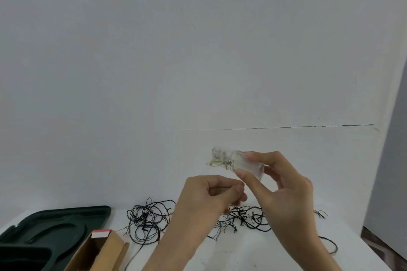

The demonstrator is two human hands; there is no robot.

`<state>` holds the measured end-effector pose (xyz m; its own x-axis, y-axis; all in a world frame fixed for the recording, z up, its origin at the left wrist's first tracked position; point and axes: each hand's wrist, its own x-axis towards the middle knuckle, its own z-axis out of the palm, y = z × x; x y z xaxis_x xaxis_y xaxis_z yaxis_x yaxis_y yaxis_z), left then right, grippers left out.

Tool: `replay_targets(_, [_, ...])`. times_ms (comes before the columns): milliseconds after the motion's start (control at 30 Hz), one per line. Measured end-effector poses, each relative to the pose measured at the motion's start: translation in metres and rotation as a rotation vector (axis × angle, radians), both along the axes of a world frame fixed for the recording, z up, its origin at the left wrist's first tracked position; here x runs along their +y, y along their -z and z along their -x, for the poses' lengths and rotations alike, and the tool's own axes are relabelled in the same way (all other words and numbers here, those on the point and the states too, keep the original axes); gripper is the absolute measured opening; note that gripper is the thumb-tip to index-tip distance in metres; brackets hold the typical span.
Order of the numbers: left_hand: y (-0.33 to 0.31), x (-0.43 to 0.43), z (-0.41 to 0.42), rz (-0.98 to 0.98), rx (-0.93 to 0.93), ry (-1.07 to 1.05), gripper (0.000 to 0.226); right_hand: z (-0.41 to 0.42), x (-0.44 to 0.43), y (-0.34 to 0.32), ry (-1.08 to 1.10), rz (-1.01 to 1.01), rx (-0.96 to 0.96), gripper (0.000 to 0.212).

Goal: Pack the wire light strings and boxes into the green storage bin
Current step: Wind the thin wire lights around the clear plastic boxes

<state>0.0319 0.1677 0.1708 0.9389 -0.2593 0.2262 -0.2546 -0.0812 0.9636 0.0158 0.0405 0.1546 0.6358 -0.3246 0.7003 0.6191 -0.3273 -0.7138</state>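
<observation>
Soft, even light fills the room, leaving the pale wall (pixel 198 50) flat and greyish. Shadows are faint. The whole view is slightly hazy, and straight lines bend near the edges from the wide lens.

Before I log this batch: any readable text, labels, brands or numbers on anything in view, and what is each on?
None is readable.
Cardboard box: a red and white label on its end flap, no print legible.
Clear plastic packet held in the right hand: no visible print.
Dark green lid: moulded shapes only, no lettering seen.
</observation>
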Motion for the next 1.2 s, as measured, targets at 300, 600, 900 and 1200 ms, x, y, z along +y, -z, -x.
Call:
replay_targets(300, [0.005, 0.004, -0.005, -1.029, -1.26, -0.254, 0.024, -0.005, -0.007, 0.001, -0.069, 0.1, 0.24, 0.026])
replay_targets(600, [-0.008, 0.015, -0.018, -0.84, -0.884, 0.031, 0.025, -0.006, -0.033, 0.0, -0.436, 0.191, 0.427, 0.027])
replay_targets(900, [0.017, 0.014, -0.019, -0.478, -0.346, -0.011, 0.006, -0.014, -0.031, 0.032, -0.497, 0.288, 0.429, 0.028])
replay_targets(1200, [0.061, 0.045, -0.024, -0.213, 0.198, 0.123, 0.021, -0.02, -0.005, 0.063, -0.627, 0.144, 0.488, 0.036])
